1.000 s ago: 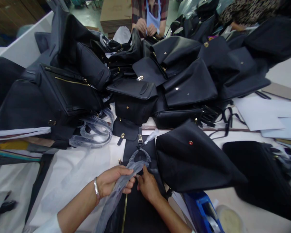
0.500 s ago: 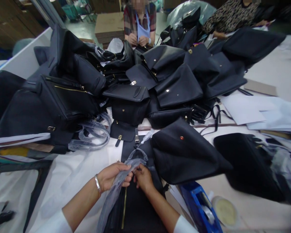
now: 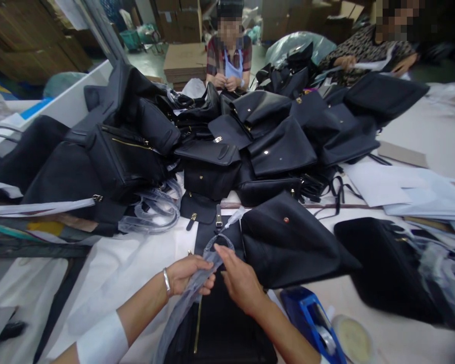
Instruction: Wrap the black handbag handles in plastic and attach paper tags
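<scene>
My left hand (image 3: 185, 275), with a silver bangle at the wrist, is closed round a strip of clear plastic film (image 3: 180, 313). The film runs up to a looped strap (image 3: 231, 240) covered in plastic, at the top of a black bag (image 3: 231, 326) with a gold zip. My right hand (image 3: 242, 283) is over the bag with its fingers stretched out. Its fingertips are at the film's upper end; whether they touch it I cannot tell. Beside them a black flap (image 3: 288, 247) with a round metal stud spreads to the right.
Black bags (image 3: 212, 172) are heaped across the table. Plastic-wrapped straps (image 3: 155, 212) lie left. A blue tape dispenser (image 3: 307, 313), a tape roll (image 3: 352, 338) and another black bag (image 3: 379, 268) are at right, with white sheets (image 3: 379, 182) beyond. Two people are across the table.
My right hand's fingers have gone from pinched at the film to stretched out, and the hand has come up slightly. My left hand still holds the film. The camera view has tilted up.
</scene>
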Demonstrator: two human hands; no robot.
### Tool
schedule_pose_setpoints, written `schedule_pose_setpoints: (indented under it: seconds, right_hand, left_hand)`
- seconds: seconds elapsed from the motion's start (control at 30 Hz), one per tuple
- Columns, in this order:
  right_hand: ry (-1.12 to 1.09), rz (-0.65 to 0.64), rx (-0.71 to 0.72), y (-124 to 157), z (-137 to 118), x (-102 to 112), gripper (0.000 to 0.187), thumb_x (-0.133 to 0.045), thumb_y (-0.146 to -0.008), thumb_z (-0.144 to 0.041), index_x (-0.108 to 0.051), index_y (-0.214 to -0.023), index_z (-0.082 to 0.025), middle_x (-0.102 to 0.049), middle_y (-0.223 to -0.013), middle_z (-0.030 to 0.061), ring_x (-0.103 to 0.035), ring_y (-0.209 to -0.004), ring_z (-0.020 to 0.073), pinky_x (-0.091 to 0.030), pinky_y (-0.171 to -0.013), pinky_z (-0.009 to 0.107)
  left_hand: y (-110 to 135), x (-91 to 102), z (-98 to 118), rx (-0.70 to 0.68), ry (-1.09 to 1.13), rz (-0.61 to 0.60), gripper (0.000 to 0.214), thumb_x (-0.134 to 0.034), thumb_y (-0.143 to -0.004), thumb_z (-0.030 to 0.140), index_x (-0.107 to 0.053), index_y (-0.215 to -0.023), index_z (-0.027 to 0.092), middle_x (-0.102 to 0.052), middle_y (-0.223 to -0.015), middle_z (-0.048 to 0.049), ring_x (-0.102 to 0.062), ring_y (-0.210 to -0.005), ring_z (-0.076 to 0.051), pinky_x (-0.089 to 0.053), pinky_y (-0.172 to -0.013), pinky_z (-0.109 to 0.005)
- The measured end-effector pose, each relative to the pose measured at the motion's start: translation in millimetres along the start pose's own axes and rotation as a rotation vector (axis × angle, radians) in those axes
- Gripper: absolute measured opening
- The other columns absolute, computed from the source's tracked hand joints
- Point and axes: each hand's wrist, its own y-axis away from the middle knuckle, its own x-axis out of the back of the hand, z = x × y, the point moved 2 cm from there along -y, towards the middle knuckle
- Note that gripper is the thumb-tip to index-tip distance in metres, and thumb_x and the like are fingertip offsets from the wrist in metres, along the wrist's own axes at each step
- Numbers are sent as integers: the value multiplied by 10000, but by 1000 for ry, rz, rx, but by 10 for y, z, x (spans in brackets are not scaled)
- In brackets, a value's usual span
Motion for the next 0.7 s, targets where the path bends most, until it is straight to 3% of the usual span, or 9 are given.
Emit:
schedule_pose_setpoints:
  seconds: [0.07,0.13,0.3,0.5,0.7]
  right_hand:
    - [-21,-125,171,-161,-37,-19,764,-440,-750,-9,-227,-1442,-250,-378,-1466,49,-389,-1308,155,-359,-1058,293]
    - [-38,-203,239,-287,-45,-68,706,-463,-766,-31,-292,-1411,-262,-459,-1409,37,-457,-1252,152,-385,-1025,273]
    - [50,-236,173,-396,9,-235,375,-503,-831,-109,-523,-1181,-242,-608,-1129,30,-596,-1023,159,-457,-854,245]
    - [187,-231,176,-322,70,-401,285,-528,-839,-112,-511,-1104,-214,-564,-1063,31,-583,-948,169,-468,-751,246]
    - [227,-263,188,-369,149,-391,125,-496,-863,-146,-519,-982,-177,-559,-983,49,-582,-796,171,-456,-655,261]
  left_hand:
    - [-17,-17,-28,-3,-31,-4,233,-673,-744,332,-584,-760,117,-655,-590,-37,-621,-485,-146,-503,-502,-261]
    - [-6,-26,-53,-15,-54,-11,251,-662,-746,357,-586,-755,117,-660,-593,-45,-633,-497,-158,-512,-516,-275]
    - [101,5,-145,-78,-95,-27,353,-683,-723,426,-587,-873,121,-686,-669,-64,-673,-565,-186,-540,-564,-312]
    - [5,79,-274,-92,-118,63,345,-686,-719,442,-589,-818,126,-589,-542,24,-524,-402,-86,-477,-426,-222]
    - [27,-21,-217,-57,-146,24,395,-662,-723,490,-591,-838,119,-659,-606,-46,-614,-470,-150,-505,-493,-281]
